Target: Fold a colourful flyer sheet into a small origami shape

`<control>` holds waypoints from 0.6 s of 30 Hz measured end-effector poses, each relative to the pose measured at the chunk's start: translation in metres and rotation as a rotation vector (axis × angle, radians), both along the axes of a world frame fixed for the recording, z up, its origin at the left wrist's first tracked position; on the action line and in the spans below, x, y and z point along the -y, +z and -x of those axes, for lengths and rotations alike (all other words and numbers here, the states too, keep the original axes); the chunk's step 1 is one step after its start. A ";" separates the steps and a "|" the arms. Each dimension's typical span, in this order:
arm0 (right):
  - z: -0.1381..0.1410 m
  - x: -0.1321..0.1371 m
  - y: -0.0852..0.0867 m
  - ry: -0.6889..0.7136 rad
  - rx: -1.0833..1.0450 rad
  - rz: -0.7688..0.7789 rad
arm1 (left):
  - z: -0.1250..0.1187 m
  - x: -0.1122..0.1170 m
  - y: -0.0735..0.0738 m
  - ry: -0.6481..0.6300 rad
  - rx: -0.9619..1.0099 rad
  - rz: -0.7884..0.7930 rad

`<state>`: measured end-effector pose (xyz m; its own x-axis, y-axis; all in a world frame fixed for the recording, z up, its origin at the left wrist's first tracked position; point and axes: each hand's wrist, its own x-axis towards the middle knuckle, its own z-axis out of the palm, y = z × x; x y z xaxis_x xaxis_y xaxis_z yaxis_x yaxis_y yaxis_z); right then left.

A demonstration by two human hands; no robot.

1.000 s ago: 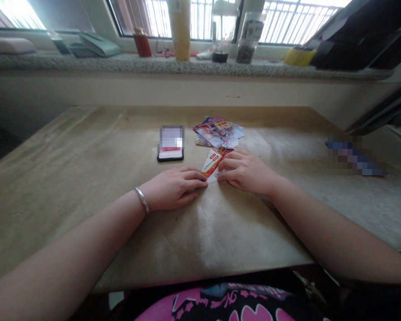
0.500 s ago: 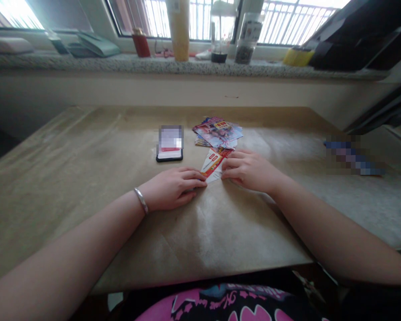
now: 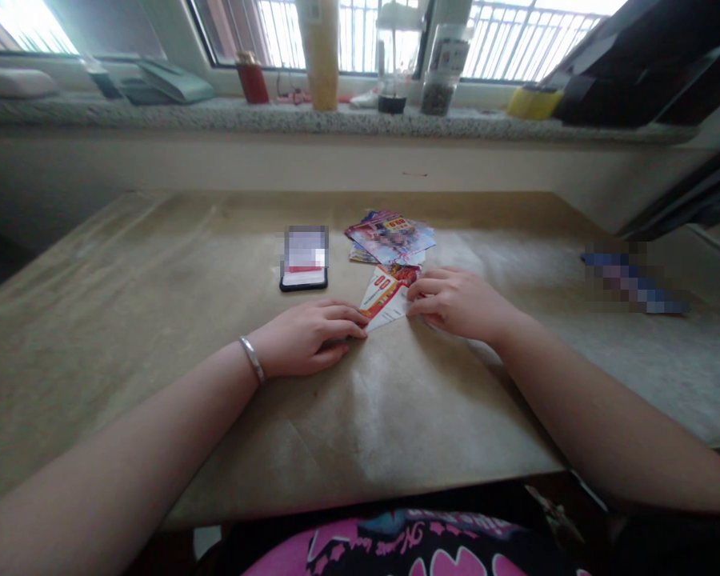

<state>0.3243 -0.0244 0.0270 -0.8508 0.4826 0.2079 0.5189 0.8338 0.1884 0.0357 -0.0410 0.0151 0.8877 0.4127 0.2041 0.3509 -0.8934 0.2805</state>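
Observation:
A folded paper leaflet (image 3: pixel 385 298), white with red and orange print, lies on the table between my hands. My left hand (image 3: pixel 315 336), with a silver bangle at its wrist, rests palm down. Its fingers stretch out, their tips on the leaflet's near left corner, and the thumb lies apart from the paper. At the leaflet's right edge, my right hand (image 3: pixel 456 300) has its fingers bent and close together over the paper; the thumb is mostly hidden. Just beyond the leaflet is a fanned pile of colourful printed sheets (image 3: pixel 393 236).
A phone (image 3: pixel 304 260) lies left of the pile. Toward the table's right side is a blurred-out blue strip (image 3: pixel 633 284). Bottles and jars, among them a red bottle (image 3: pixel 252 78) and a yellow object (image 3: pixel 534 102), stand on the stone windowsill (image 3: pixel 186 116) behind the table (image 3: pixel 156 336).
My right hand has shifted a little to the right along the leaflet, uncovering more of its white part. My left hand has hardly moved.

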 end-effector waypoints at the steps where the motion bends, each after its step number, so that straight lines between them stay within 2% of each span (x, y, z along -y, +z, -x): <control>1: -0.001 0.000 0.000 -0.005 -0.002 0.003 | 0.000 0.000 0.000 -0.001 0.000 0.001; 12: -0.011 -0.003 -0.008 -0.098 -0.065 0.065 | 0.000 0.000 0.000 0.011 0.007 0.025; 18: -0.015 -0.005 -0.008 -0.070 -0.110 0.128 | 0.001 0.000 0.002 0.018 0.017 0.073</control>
